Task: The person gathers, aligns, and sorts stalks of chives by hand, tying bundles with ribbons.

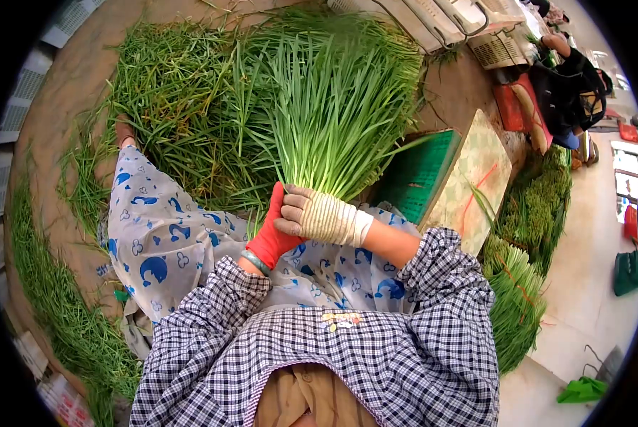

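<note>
A thick bunch of long green chives point(319, 142) fans out away from me, its pale stems gathered at my hands. My right hand point(322, 217), in a beige glove wound with pale strips, is closed at the base of the stems. Against it presses my left hand point(270, 235), in a red glove, its thumb pointing up beside the right fingers. The two hands touch in front of my lap, and the stem ends are hidden within them. Printed white-and-blue cloth point(155, 256) covers my legs beneath.
Loose green stalks point(176, 107) lie heaped at the far left, with another strip point(63, 313) along the left. A board point(476, 178) leans by a green panel point(419, 174) on my right. Tied bundles point(511, 299) sit beyond. Crates point(433, 21) and a person point(572, 78) are at upper right.
</note>
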Demonstrator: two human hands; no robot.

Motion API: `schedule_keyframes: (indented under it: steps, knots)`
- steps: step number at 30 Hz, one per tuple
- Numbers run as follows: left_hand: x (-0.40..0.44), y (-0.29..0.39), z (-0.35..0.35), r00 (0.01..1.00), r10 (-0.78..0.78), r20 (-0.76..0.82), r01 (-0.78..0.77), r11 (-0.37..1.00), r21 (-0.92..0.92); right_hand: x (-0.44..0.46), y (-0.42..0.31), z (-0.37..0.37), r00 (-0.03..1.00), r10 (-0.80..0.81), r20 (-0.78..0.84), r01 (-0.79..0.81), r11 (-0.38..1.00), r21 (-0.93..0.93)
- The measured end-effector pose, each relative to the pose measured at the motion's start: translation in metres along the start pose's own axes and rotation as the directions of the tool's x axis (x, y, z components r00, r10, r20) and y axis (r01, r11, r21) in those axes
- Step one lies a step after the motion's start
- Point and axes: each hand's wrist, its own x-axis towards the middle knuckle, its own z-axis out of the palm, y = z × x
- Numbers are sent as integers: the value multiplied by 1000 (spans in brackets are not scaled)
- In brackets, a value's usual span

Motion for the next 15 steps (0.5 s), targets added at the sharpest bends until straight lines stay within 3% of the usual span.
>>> schedule_keyframes:
  steps: [1, 2, 3, 4, 5, 6, 7, 8, 9, 10, 12, 14, 15]
  knots:
    - [-1, 4, 0, 999, 48, 5, -48, 993, 106, -1, -3, -2, 992, 90, 84, -103, 979, 177]
    - [-5, 28, -5, 976, 214, -33, -162, 823, 545, -1, -5, -4, 992, 95, 85, -109, 978, 178]
    - [-3, 33, -3, 925, 374, -69, -124, 470, 874, 1, -8, -9, 975, 223, 27, -221, 930, 293]
    - [-2, 35, -5, 926, 369, -78, -116, 475, 872, 1, -13, -14, 936, 351, 5, -322, 854, 408]
    - [-2, 35, -9, 877, 463, -131, -83, 414, 907, 1, -17, -18, 881, 473, -17, -394, 754, 526]
    - [0, 27, -11, 814, 554, -172, -42, 351, 935, 1, -24, -10, 877, 480, -18, -402, 753, 521]
    - [-2, 34, -15, 852, 489, -186, -2, 358, 934, 4, -27, 10, 638, 763, -100, -384, 428, 818]
    - [-3, 40, -18, 885, 421, -198, 39, 358, 933, 5, -29, 27, 316, 948, -28, -166, 84, 982]
    - [-2, 41, -20, 871, 455, -185, 71, 256, 964, 6, -15, 33, 203, 979, 30, 121, -56, 991]
    - [-1, 41, -22, 857, 488, -167, 105, 152, 983, 6, -20, 34, 75, 992, 103, 217, -117, 969]
    - [-1, 50, -26, 818, 542, -193, 120, 166, 979, -2, -17, 45, 70, 981, 178, 234, -190, 953]
    - [-5, 71, -36, 816, 556, -161, 237, -66, 969, -2, -21, 46, 65, 980, 186, 183, -195, 964]
    - [-3, 68, -34, 818, 551, -165, 241, -68, 968, 0, -22, 43, 64, 979, 194, 130, -201, 971]
